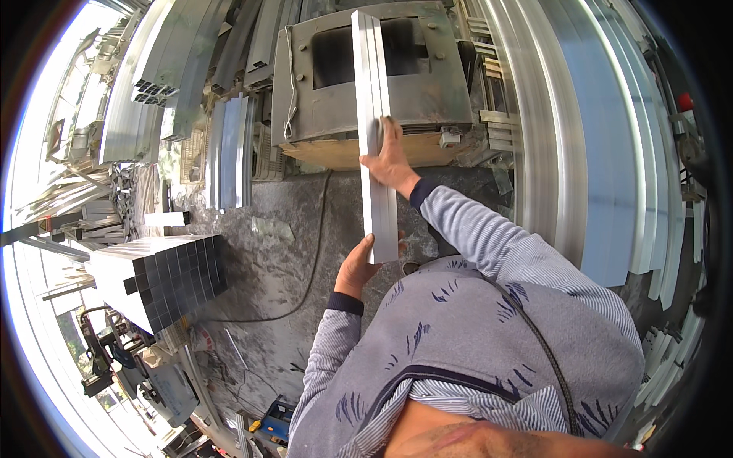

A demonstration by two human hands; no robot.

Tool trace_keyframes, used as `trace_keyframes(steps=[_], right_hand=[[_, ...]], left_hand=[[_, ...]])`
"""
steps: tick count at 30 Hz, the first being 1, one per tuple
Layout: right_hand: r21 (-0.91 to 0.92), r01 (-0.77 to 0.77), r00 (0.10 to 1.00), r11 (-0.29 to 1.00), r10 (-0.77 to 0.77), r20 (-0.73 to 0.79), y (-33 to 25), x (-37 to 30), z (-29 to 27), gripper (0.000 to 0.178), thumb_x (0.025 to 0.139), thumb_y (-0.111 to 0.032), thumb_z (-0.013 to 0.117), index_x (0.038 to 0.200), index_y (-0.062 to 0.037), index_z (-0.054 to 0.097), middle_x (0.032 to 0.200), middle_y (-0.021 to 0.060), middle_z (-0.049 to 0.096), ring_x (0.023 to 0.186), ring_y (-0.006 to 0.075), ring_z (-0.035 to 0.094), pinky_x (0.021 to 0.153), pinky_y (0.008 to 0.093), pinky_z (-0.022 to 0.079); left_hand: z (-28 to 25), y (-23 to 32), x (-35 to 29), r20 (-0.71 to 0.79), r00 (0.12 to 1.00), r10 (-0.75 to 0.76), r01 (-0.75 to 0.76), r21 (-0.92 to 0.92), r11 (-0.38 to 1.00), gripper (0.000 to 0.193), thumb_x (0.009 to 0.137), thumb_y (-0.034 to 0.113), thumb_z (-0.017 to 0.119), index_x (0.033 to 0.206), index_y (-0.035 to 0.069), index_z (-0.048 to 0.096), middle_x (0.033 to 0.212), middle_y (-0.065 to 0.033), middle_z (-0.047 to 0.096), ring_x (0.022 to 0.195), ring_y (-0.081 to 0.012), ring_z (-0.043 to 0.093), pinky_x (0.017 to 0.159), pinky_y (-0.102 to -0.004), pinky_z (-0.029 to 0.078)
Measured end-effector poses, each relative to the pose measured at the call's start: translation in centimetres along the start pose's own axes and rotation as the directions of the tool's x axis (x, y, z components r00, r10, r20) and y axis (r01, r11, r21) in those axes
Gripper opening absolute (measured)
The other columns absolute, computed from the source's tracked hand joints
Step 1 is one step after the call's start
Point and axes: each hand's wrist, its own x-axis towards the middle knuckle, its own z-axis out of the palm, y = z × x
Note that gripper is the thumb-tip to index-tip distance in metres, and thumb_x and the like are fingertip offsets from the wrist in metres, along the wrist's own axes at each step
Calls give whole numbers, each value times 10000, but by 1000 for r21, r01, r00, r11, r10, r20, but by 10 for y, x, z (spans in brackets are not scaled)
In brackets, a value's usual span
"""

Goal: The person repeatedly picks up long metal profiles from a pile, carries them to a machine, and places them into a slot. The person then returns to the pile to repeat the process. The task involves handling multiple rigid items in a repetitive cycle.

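Observation:
A long silvery aluminium profile [370, 99] with ridges along its length is held out in front of me, pointing away. Near its lower end, my left hand [356, 267] is closed round it, thumb on the left edge; fingertips show past the right edge and the rest are hidden underneath. Further up, my right hand [392, 158] grips the bar from the right side, thumb lying across its face. The far end of the bar overlaps a grey metal machine [321, 103] with a dark opening; I cannot tell whether they touch.
Long metal profiles [546, 130] stand on the right, with more profiles [183, 61] at the back left. A block of stacked square tubes [179, 278] sits at left. A black cable [314, 267] crosses the grey floor [267, 206]. A blue toolbox [276, 420] lies low.

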Motion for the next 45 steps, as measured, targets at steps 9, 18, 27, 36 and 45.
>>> trace_keyframes(steps=[9,18,27,36,45], right_hand=[[-76,-49,989,996,37,-144,32,187,-35,965,886,-369,732,1691,13,360,1661,307,400,1583,469,336,1284,542,339],[-754,172,985,634,-86,152,28,207,-26,966,848,-494,729,1664,-71,433,1753,217,333,1659,417,206,1281,568,300],[-720,203,976,664,-76,205,24,32,-10,978,848,-410,739,1667,-4,389,1770,231,249,1678,452,120,1301,573,266],[-683,201,963,702,-15,268,17,-100,11,996,901,-430,741,1695,-1,318,1789,257,162,1688,464,53,1307,628,224],[-608,227,947,760,-27,320,16,-142,25,1037,921,-507,770,1703,1,316,1793,264,156,1689,474,56,1313,639,221]], left_hand=[[80,131,170,-295,900,320,111,866,487,802,813,444,830,1333,-90,534,1148,-273,771,1047,-363,778,903,-427,623],[113,125,195,-296,789,538,295,951,90,818,771,426,873,1270,-90,481,1127,-349,758,1079,-519,760,975,-544,614],[56,-2,96,-384,785,486,360,921,146,804,758,374,923,1268,-39,458,1184,-318,702,1090,-515,734,948,-558,613],[0,-91,8,-400,782,479,384,913,136,816,761,411,928,1262,-36,463,1201,-302,693,1096,-499,737,937,-551,615],[-17,-104,-30,-449,770,453,422,891,167,772,754,370,917,1239,-35,473,1185,-297,699,1078,-505,738,920,-561,616]])
